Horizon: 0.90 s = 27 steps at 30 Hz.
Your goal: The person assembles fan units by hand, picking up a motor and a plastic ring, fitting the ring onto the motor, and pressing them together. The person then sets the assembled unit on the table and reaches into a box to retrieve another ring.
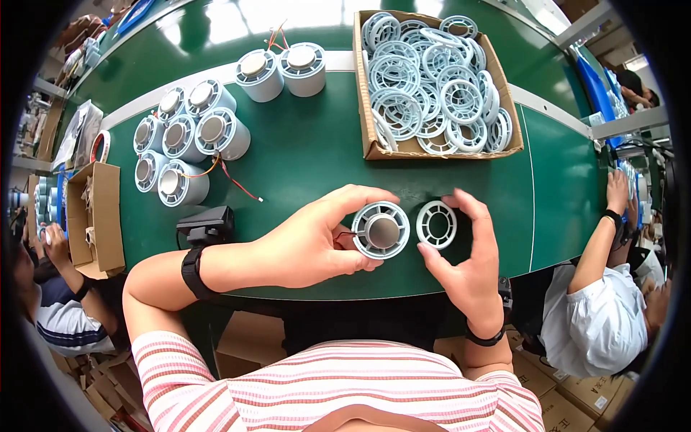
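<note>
My left hand (324, 234) is wrapped round a light-blue cylindrical motor housing (382, 232), its grey metal disc facing up. A thin dark red wire runs from the disc toward my fingers. Just to the right, my right hand (468, 252) pinches a pale slotted plastic ring (453, 229) by its edge between thumb and fingers. Ring and housing are side by side, apart, over the green table near its front edge. Black bands circle both wrists.
A cardboard box (370, 137) heaped with similar rings stands at the back. Several housings (178, 137) cluster on the left, with two more (302, 70) behind. A trailing wire (241, 189) and an open carton (108, 216) lie leftward. Other people work at both sides.
</note>
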### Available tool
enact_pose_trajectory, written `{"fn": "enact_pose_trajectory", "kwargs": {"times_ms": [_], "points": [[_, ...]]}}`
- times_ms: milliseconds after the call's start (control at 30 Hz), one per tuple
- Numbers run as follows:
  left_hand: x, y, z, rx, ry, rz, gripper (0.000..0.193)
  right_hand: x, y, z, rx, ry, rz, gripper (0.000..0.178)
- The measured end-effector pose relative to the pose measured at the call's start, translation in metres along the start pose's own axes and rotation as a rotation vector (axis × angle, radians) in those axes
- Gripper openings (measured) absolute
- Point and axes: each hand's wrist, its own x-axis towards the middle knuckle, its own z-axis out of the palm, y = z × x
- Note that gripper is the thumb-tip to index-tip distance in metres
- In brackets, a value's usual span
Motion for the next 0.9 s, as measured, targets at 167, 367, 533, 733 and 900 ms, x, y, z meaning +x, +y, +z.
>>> {"fn": "enact_pose_trajectory", "kwargs": {"times_ms": [167,367,533,733,900], "points": [[-0.001,0.002,0.002,-0.12,-0.104,-0.108,0.068,0.01,-0.037,0.005,0.318,-0.046,-0.142,0.081],[0.0,-0.006,0.0,-0.101,-0.138,-0.003,0.061,0.022,-0.04,0.01,0.209,-0.228,-0.278,0.082],[0.002,-0.017,-0.004,-0.029,-0.172,0.068,0.06,0.027,-0.04,0.004,0.192,-0.314,-0.324,0.079],[0.002,-0.019,0.0,0.022,-0.148,0.117,0.062,0.022,-0.041,0.007,0.226,-0.267,-0.256,0.075],[0.002,-0.014,-0.002,0.059,-0.164,0.093,0.06,0.025,-0.044,0.004,0.185,-0.274,-0.229,0.072]]}}
